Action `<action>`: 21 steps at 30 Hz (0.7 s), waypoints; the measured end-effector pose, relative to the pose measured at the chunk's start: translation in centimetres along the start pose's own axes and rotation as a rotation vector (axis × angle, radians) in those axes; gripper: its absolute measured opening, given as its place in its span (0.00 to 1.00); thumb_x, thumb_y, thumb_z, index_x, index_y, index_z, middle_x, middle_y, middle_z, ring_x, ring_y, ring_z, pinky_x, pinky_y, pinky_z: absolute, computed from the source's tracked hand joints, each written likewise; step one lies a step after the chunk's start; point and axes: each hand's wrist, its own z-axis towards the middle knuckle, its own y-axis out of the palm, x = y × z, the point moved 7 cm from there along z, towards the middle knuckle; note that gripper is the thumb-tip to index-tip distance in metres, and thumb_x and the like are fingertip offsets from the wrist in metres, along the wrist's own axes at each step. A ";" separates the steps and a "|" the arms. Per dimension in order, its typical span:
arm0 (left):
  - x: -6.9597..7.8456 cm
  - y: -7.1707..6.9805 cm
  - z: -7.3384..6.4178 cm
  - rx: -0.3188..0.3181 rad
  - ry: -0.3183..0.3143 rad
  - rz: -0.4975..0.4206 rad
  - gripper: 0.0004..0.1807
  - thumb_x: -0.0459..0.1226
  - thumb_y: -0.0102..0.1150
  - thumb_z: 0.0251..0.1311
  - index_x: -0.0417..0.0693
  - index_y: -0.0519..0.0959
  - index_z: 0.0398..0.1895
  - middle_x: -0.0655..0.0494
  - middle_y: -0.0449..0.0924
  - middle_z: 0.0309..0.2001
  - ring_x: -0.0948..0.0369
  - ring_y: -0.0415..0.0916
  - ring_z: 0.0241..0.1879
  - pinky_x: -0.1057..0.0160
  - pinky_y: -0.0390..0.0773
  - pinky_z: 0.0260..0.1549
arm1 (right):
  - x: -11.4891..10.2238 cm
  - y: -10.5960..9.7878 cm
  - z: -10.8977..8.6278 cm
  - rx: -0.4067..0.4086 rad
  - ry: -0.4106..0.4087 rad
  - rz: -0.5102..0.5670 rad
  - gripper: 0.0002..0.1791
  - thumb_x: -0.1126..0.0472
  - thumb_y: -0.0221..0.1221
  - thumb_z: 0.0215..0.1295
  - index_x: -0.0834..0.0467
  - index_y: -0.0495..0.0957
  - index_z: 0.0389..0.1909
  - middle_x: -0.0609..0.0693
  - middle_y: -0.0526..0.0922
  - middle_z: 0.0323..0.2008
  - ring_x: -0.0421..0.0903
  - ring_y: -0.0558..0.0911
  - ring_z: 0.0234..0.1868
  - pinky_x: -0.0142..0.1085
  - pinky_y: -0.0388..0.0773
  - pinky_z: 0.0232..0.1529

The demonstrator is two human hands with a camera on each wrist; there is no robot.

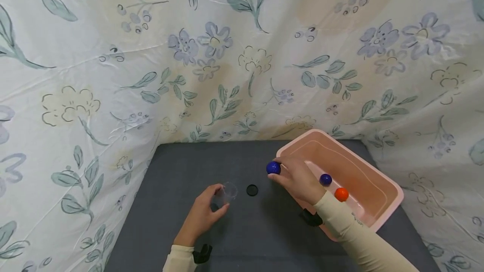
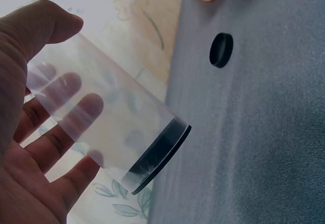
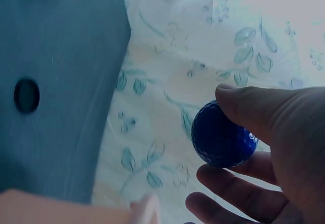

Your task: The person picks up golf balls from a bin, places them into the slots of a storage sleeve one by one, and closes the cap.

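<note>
My left hand (image 1: 202, 212) grips a clear plastic tube (image 2: 109, 102) around its sides, thumb on one side and fingers on the other. A black cap (image 2: 160, 155) closes the tube's lower end, and I see nothing inside it. In my right hand (image 1: 302, 177) a dark blue golf ball (image 3: 221, 135) is pinched between thumb and fingers, held over the near left rim of the pink bin (image 1: 395, 192). Between the two hands a loose black round cap (image 1: 252, 190) lies on the dark table.
Inside the bin are another blue ball (image 1: 325, 179) and an orange ball (image 1: 341, 194). The bin stands at the right of the grey table (image 1: 181, 167). Floral cloth (image 1: 234, 53) hangs behind the table and along both sides.
</note>
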 end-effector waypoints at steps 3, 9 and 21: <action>0.0 0.1 0.1 -0.002 0.002 -0.003 0.29 0.40 0.75 0.60 0.50 0.76 0.63 0.57 0.81 0.55 0.62 0.81 0.53 0.54 0.84 0.51 | -0.7 0.9 0.1 -0.004 -0.005 0.023 0.26 0.48 0.71 0.65 0.54 0.81 0.60 0.51 0.86 0.52 0.49 0.82 0.49 0.52 0.83 0.55; 0.2 0.0 0.1 0.011 0.026 -0.009 0.30 0.39 0.76 0.59 0.46 0.77 0.63 0.56 0.81 0.55 0.61 0.81 0.52 0.54 0.84 0.50 | -1.9 2.6 0.1 0.014 -0.033 0.052 0.27 0.47 0.71 0.64 0.54 0.82 0.60 0.50 0.87 0.55 0.49 0.86 0.53 0.51 0.83 0.58; 0.1 0.1 0.3 0.015 0.025 -0.013 0.29 0.39 0.76 0.59 0.49 0.76 0.63 0.57 0.82 0.54 0.63 0.81 0.51 0.54 0.84 0.52 | -3.7 5.4 -0.3 0.024 -0.070 0.121 0.27 0.46 0.71 0.64 0.52 0.82 0.60 0.49 0.87 0.54 0.46 0.86 0.54 0.48 0.83 0.58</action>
